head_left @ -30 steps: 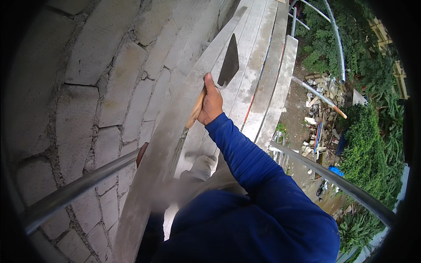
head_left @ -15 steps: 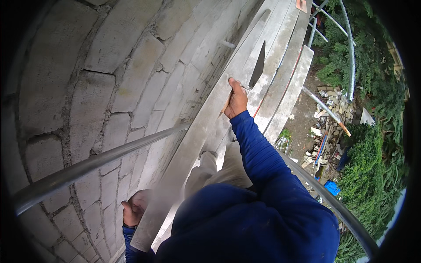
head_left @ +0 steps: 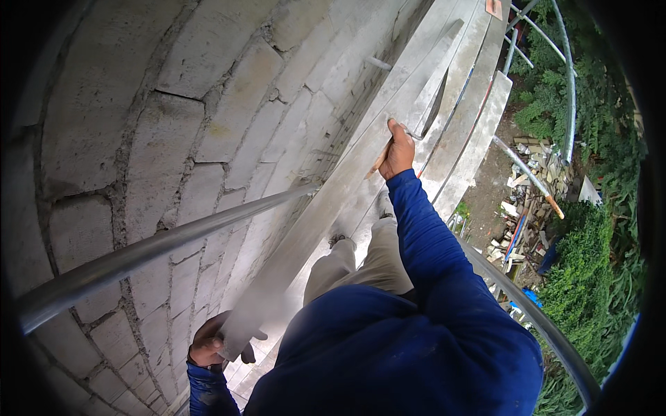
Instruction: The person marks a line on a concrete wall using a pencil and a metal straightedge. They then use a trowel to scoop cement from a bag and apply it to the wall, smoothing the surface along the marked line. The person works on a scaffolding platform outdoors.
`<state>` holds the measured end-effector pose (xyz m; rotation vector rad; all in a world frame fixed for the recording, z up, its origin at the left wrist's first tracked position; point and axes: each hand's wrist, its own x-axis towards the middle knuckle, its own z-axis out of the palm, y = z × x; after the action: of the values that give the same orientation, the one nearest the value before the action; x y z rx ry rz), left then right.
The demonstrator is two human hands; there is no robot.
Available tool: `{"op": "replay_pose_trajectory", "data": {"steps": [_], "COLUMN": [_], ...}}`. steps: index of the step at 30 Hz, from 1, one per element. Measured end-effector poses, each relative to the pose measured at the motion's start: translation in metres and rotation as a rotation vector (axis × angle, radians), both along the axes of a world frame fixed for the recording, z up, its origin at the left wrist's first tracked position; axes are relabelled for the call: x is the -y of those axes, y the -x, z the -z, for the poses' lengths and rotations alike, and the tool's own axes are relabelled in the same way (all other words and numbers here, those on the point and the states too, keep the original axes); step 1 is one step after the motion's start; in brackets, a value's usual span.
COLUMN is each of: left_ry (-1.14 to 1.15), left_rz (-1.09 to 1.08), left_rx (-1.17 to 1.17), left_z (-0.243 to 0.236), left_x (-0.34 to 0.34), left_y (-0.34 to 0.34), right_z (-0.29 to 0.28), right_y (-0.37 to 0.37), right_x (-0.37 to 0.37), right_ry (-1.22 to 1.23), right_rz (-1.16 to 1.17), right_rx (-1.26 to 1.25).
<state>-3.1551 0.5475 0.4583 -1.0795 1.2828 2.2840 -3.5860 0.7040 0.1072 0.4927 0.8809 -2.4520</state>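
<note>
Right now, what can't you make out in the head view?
Head view, left hand: partly hidden behind the long board.
Head view, the long board's near end: softened by a hazy blur.
Head view, trowel handle: partly covered by the right hand.
Head view, trowel blade: nearly edge-on, its face barely visible.
Head view, several planks: cut off by the upper edge.

Right arm (head_left: 437, 243) reaches forward, elbow nearly straight, wrist roughly in line with forearm. Right hand (head_left: 399, 152) closed in firm grip, thumb (head_left: 394, 127) extended forward. Left forearm (head_left: 210, 392) low, only a short stretch visible. Left hand (head_left: 205, 343) also gripping, fingertips (head_left: 248, 354) curled around opposite the palm. Hands well apart, right one farther from torso (head_left: 340, 340). Both legs (head_left: 379, 260) visible, left foot behind right.
</note>
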Motion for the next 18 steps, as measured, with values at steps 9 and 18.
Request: {"op": "replay_pose_trajectory", "data": {"steps": [9,18], "left_ry": [-0.046,-0.175], "left_rz": [0.041,0.286], "left_rx": [-0.046,0.028], "left_z": [0.088,0.111], "left_x": [0.031,0.094], "left_y": [-0.036,-0.037], "right_z": [-0.003,-0.051], "right_y": [-0.030,-0.162], "right_x": [-0.005,-0.083], "right_ry": [-0.595,-0.918], "right_rz": [-0.262,-0.635], "right_rx": [-0.092,-0.618]}}
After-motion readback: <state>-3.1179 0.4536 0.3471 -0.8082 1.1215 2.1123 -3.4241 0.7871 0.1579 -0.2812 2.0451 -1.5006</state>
